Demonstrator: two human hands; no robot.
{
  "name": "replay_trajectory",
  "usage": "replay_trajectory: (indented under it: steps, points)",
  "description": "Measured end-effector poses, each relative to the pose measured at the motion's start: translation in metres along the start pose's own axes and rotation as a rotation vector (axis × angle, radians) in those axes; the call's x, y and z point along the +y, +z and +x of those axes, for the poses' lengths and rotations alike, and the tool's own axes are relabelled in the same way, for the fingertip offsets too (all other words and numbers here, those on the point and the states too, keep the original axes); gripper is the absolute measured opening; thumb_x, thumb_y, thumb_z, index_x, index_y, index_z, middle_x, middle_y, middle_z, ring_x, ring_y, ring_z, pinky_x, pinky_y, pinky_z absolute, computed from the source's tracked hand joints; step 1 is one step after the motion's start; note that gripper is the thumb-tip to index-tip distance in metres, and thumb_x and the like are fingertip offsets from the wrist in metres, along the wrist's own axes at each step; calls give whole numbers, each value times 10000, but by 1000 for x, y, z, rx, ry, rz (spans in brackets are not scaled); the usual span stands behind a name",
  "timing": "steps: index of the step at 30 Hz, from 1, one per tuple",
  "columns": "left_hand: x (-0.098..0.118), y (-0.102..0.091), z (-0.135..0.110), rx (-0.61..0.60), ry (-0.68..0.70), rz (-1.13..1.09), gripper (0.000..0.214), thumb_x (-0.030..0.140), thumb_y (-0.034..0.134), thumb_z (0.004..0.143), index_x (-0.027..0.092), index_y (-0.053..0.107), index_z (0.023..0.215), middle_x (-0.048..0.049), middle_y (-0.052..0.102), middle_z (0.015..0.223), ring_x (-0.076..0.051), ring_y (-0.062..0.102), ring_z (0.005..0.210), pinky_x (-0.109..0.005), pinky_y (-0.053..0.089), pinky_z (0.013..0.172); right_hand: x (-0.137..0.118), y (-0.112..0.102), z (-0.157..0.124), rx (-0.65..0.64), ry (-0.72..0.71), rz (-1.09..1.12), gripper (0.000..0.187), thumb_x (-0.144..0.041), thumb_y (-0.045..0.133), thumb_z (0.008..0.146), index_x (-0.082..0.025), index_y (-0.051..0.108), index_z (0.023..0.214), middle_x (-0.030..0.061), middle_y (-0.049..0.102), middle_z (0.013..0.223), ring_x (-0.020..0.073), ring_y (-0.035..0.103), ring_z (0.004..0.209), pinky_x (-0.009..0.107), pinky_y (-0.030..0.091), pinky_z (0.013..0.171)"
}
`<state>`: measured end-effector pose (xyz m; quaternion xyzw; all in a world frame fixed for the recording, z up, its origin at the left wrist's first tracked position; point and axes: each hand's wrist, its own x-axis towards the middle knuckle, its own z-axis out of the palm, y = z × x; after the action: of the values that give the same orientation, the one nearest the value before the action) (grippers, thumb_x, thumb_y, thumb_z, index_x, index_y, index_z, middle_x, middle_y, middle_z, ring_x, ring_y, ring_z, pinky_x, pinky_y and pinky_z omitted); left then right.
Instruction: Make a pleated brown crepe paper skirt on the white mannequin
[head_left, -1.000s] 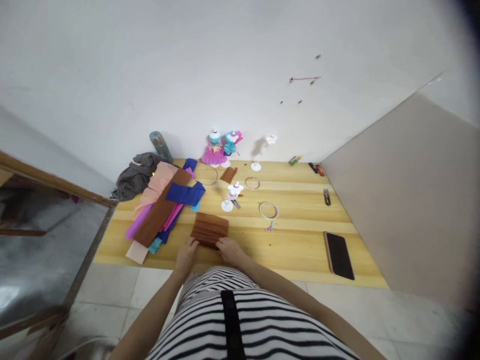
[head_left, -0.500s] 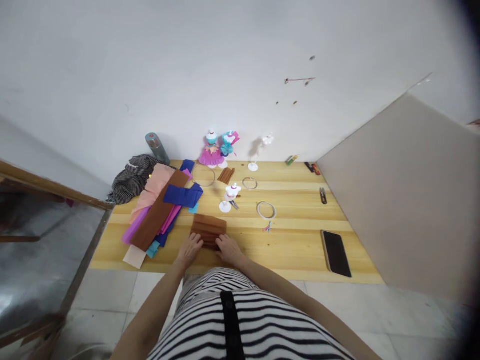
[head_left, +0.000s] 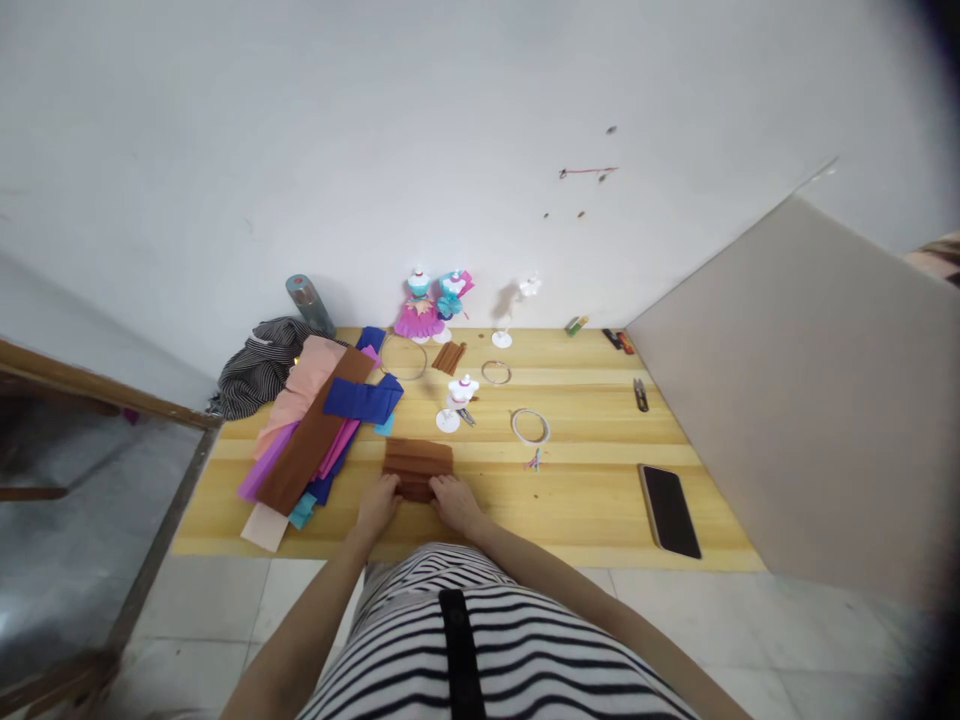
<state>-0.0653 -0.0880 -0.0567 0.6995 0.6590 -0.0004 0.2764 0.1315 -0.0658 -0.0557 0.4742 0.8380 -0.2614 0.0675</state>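
Note:
A pleated brown paper sheet (head_left: pixel 418 461) lies on the wooden table (head_left: pixel 585 490) just in front of me. My left hand (head_left: pixel 377 505) grips its near left edge with the fingers curled over it. My right hand (head_left: pixel 453 503) pinches the near right edge the same way. To the left of the sheet lies a pile of paper strips (head_left: pixel 315 425) in brown, blue, pink, peach and teal. Behind it stands a small white doll stand (head_left: pixel 455 403).
Dressed paper dolls (head_left: pixel 427 310) stand at the wall beside a bare white stand (head_left: pixel 510 315). Wire rings (head_left: pixel 530 425), a small folded brown piece (head_left: pixel 448 357), snips (head_left: pixel 639 394), a phone (head_left: pixel 668 509), a striped cloth (head_left: pixel 259 365) and a bottle (head_left: pixel 304 301) lie about. A grey panel (head_left: pixel 795 400) bounds the right.
Both hands have shifted slightly along the near edge of the brown sheet, and the sheet looks shorter front to back. The view has tilted a little.

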Motion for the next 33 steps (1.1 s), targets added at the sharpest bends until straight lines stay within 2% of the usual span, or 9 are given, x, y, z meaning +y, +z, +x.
replay_trajectory:
  steps: [5,10,17,20,22,25,27,30,33]
  points:
    - [8,-8,-1,41,-21,-59,102,94,567,753,183,616,763,-55,643,868,-201,589,889,-291,417,796,-4,-6,-1,-14,16,36,182,-139,487,864,-127,612,995,145,648,1058,235,566,1031,335,394,876]
    - [26,-30,-17,276,-71,-72,188,194,451,876,179,638,884,-117,632,956,-257,546,986,-386,392,908,-9,-37,-4,55,27,131,170,-113,498,814,-124,640,905,146,639,1032,237,559,1014,331,407,844]
    - [52,-131,-50,631,-29,-427,199,325,513,838,206,665,883,-84,652,860,-244,574,868,-356,431,833,-6,-148,-24,166,-56,386,77,-125,538,775,-164,585,729,-10,628,684,114,572,631,201,409,586]
    - [83,-172,-57,263,-28,-834,279,424,562,784,185,644,666,-36,593,600,-181,546,615,-307,441,641,-15,-202,-48,295,-100,453,82,-158,516,814,-169,540,737,-23,594,679,102,549,622,194,405,583]
    - [112,-187,-58,-37,10,-1051,281,435,665,679,167,684,762,-43,645,644,-177,577,614,-304,460,634,-25,-232,-67,479,-184,509,105,-142,539,797,-173,523,699,-29,568,640,102,530,599,204,389,581]
    - [153,-197,-56,-116,161,-1200,326,345,713,629,167,669,898,-49,688,774,-170,611,656,-302,483,655,-36,-261,-89,624,-323,401,119,-113,533,810,-181,532,713,-26,545,624,107,512,583,213,366,566]
    - [169,-201,-53,-16,169,-1197,246,297,690,647,160,645,846,-22,661,681,-152,607,615,-285,483,639,-35,-274,-100,701,-392,289,112,-122,509,850,-183,555,767,-2,569,663,126,533,625,233,389,601]
    - [172,-211,-49,356,102,-1206,220,231,693,617,176,575,794,11,634,665,-117,592,578,-241,475,591,-22,-288,-116,772,-429,147,126,-167,468,915,-183,588,880,44,621,748,152,563,691,266,424,659]
    - [166,-226,-46,579,213,-1231,542,164,717,572,236,489,1059,33,654,828,-98,614,603,-249,508,635,-5,-299,-135,788,-404,54,157,-198,452,939,-184,605,911,47,620,733,153,549,663,272,424,637]
